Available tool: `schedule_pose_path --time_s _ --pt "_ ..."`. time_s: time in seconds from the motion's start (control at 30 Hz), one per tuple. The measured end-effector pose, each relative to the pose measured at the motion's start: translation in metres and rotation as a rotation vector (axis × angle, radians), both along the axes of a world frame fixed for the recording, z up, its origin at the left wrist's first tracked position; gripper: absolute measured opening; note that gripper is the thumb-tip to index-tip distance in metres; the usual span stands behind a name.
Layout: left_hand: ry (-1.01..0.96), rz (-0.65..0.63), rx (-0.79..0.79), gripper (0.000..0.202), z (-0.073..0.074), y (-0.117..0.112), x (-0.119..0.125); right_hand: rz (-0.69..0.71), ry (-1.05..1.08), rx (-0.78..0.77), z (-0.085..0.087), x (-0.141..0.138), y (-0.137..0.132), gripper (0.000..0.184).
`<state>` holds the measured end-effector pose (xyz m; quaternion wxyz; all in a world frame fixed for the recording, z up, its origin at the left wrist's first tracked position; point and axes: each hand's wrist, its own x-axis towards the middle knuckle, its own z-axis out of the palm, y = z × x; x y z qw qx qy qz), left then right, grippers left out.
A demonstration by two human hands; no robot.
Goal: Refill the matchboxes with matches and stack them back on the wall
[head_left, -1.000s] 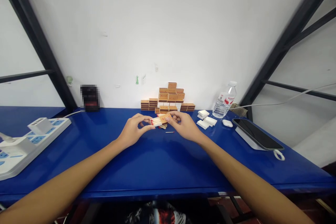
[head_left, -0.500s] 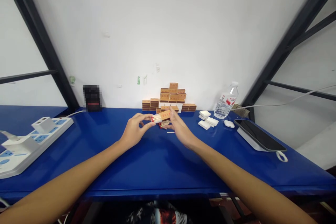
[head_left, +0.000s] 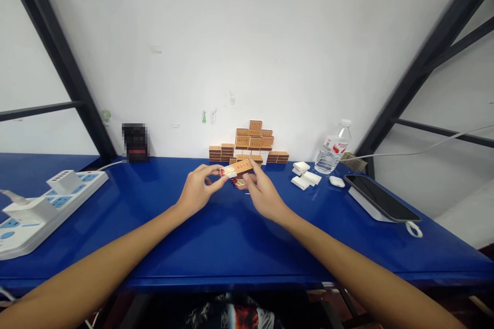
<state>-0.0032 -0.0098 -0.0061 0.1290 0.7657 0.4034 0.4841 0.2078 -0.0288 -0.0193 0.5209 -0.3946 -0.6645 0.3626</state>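
A matchbox (head_left: 243, 166) is held up between my hands, its white tray (head_left: 230, 171) slid partly out to the left and showing red-tipped matches. The fingers and thumb of my left hand (head_left: 198, 186) pinch the tray's outer end. My right hand (head_left: 266, 196) is closed on the brown sleeve at the other end. Below the box, loose matches (head_left: 239, 183) lie on the table, partly hidden by my right fingers. Right behind stand stacked brown matchboxes (head_left: 255, 141), piled up against the wall.
White trays (head_left: 305, 178) lie to the right of the stack, near a water bottle (head_left: 332, 148) and a white earbud case (head_left: 337, 181). A phone (head_left: 380, 198) rests at the right. On the left are a power strip (head_left: 87, 187) and a black object (head_left: 137, 143).
My right thumb has moved from the sleeve's top edge down toward its lower side. The matchbox has shifted very slightly; both hands still hold it.
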Motion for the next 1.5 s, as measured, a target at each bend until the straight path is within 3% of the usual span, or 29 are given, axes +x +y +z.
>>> schedule_pose_path --time_s 0.2,0.33,0.53,0.87,1.13,1.5 --pt "-0.012 -0.025 -0.023 0.036 0.003 -0.007 0.005 -0.126 -0.119 0.107 0.005 0.007 0.002 0.064" --pt "0.021 -0.076 -0.067 0.036 0.002 -0.007 0.004 -0.028 -0.177 0.138 0.011 0.013 0.002 0.063" --pt "0.021 -0.083 -0.068 0.034 0.003 -0.001 0.001 0.125 0.046 -0.044 0.017 0.017 0.009 0.046" --pt "-0.016 -0.093 -0.11 0.035 0.003 -0.001 0.001 0.156 0.032 -0.044 0.022 0.019 0.006 0.044" --pt "-0.047 -0.149 -0.141 0.039 0.004 0.0 -0.001 0.203 0.077 -0.084 0.026 0.022 0.008 0.056" --pt "-0.116 -0.154 -0.135 0.042 0.0 -0.003 -0.001 0.272 0.062 -0.108 0.011 0.001 -0.008 0.074"
